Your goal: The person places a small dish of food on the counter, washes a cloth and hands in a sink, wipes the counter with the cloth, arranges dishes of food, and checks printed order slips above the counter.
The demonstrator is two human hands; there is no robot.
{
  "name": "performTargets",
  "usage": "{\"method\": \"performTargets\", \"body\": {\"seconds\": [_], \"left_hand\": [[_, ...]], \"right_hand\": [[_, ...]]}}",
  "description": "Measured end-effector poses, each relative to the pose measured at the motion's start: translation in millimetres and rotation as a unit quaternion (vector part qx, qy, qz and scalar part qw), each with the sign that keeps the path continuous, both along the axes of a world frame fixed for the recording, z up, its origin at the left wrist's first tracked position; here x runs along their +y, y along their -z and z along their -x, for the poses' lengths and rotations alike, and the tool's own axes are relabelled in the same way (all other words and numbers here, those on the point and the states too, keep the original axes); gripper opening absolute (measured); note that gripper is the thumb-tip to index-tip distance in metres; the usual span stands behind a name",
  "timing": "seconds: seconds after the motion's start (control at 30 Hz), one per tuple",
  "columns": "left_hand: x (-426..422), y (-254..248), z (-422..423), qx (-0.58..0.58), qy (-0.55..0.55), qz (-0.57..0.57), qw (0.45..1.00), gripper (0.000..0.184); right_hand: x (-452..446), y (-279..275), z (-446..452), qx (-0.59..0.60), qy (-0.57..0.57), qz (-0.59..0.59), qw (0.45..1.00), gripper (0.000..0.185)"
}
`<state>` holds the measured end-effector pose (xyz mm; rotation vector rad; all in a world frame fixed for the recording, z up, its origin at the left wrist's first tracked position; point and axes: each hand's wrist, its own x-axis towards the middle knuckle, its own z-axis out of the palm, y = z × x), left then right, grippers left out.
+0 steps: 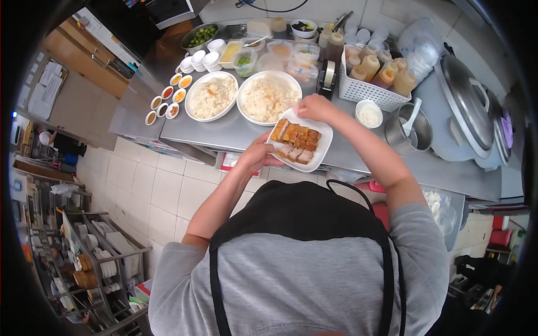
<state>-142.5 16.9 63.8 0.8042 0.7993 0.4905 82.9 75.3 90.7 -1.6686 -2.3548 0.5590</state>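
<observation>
A white rectangular plate point(325, 130) is tilted above the counter's front edge, bearing crisp-skinned sliced roast pork point(297, 134) in two rows. My left hand point(260, 153) grips it at the lower left, thumb near the rim and fingers underneath. At the far rim, my right hand point(314, 108) is closed, its fingertips pinching the edge as far as I can see. Just beyond the plate stands a big white bowl of rice point(269, 96), with a second bowl of rice point(211, 96) to its left.
Small sauce cups point(167, 92) stand at the left, with stacked white cups point(212, 60) behind. A tape dispenser point(328, 78), a white basket point(370, 96) of squeeze bottles, a small white bowl point(369, 113) and a metal pot point(409, 129) with a ladle are on the right.
</observation>
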Motion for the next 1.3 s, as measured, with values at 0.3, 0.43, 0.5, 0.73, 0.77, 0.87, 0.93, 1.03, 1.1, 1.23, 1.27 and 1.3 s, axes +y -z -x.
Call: {"method": "performTargets", "body": {"seconds": [0.3, 0.43, 0.5, 0.73, 0.77, 0.87, 0.93, 1.03, 1.1, 1.23, 1.27, 1.3], "left_hand": [[-5.0, 11.3, -10.6, -0.009, -0.098, -0.026, 0.995, 0.065], [-13.9, 19.8, -33.2, -0.011, -0.162, -0.063, 0.985, 0.065], [-14.4, 26.8, -43.3, -0.025, -0.19, -0.061, 0.98, 0.065], [-10.7, 22.2, -58.5, -0.005, -0.211, -0.107, 0.972, 0.064], [-11.6, 22.9, -59.2, -0.004, -0.209, -0.105, 0.972, 0.064], [-7.5, 25.1, -63.2, -0.018, -0.227, -0.119, 0.966, 0.064], [-4.8, 31.0, -63.4, -0.033, -0.219, -0.13, 0.966, 0.066], [-7.4, 32.5, -66.8, -0.052, -0.202, -0.092, 0.974, 0.065], [-5.4, 34.4, -68.7, -0.075, -0.205, -0.057, 0.974, 0.064], [-2.2, 42.3, -68.0, -0.144, -0.187, 0.026, 0.971, 0.063], [-0.6, 44.3, -66.8, -0.144, -0.188, 0.026, 0.971, 0.063], [0.6, 46.5, -65.1, -0.159, -0.17, 0.022, 0.972, 0.064]], "right_hand": [[-39.0, 37.4, -46.8, 0.086, 0.192, 0.064, 0.975, 0.033], [-53.8, 75.3, -43.3, 0.16, 0.298, 0.005, 0.941, 0.031], [-64.4, 83.4, -37.9, 0.195, 0.311, 0.008, 0.93, 0.029], [-109.8, 101.2, -23.6, 0.458, 0.308, 0.246, 0.797, 0.03], [-116.1, 100.5, -30.0, 0.459, 0.31, 0.247, 0.795, 0.03], [-130.6, 67.4, -39.6, 0.205, 0.242, 0.11, 0.942, 0.024], [-142.3, 26.0, -20.9, 0.318, 0.252, -0.05, 0.913, 0.022], [-132.0, 40.3, -15.2, 0.011, 0.187, -0.12, 0.975, 0.027], [-136.4, 26.2, -6.8, 0.146, 0.239, -0.037, 0.959, 0.027], [-131.3, 40.7, -19.6, 0.379, 0.33, -0.162, 0.85, 0.02], [-129.6, 41.7, -29.1, 0.378, 0.329, -0.162, 0.85, 0.02], [-128.7, 41.3, -38.7, 0.375, 0.319, -0.196, 0.848, 0.021]]}}
